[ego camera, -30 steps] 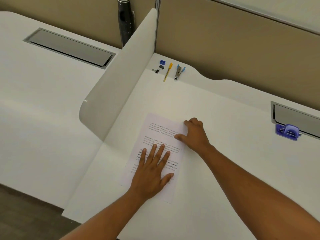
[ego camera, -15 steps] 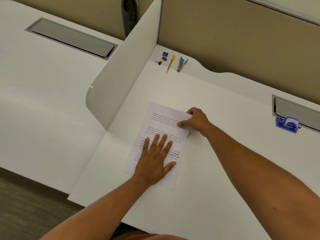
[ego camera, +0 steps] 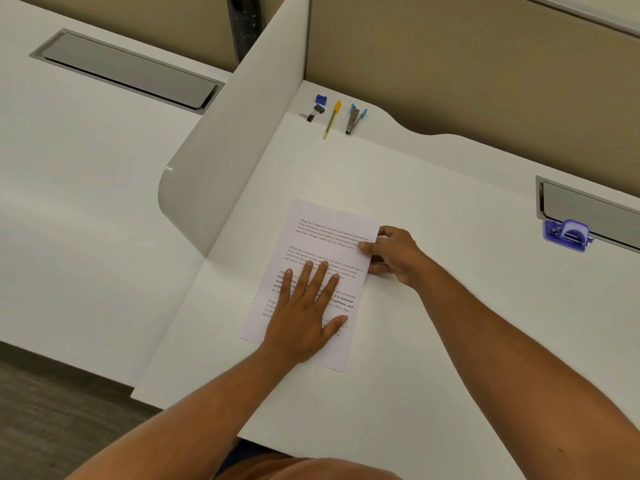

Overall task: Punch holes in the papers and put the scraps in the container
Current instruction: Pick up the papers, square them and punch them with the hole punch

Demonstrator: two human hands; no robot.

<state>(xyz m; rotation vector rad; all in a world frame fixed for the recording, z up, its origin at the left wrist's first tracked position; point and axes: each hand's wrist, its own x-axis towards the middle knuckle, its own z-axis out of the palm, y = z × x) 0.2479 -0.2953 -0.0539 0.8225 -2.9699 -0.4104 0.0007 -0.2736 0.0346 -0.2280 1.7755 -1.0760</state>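
Observation:
Printed white papers [ego camera: 325, 233] lie on the white desk [ego camera: 433, 323] in front of me. My left hand [ego camera: 304, 306] rests flat on their lower half, fingers spread and straight. My right hand [ego camera: 394, 254] pinches the right edge of the papers, thumb on top and fingers curled under it. A purple hole punch [ego camera: 568, 233] sits at the far right, against a grey desk cable tray, well away from both hands. No scrap container shows in this view.
At the back of the desk lie a blue sharpener [ego camera: 321, 98], a black binder clip [ego camera: 313, 113], a yellow pen [ego camera: 332, 119] and a stapler with blue trim [ego camera: 354, 120]. A white divider panel [ego camera: 235, 150] stands on the left. A grey cable tray [ego camera: 588, 213] is at the right.
My right hand has slid from the papers' upper right corner to the right edge and now pinches it. My left hand stays flat on the papers.

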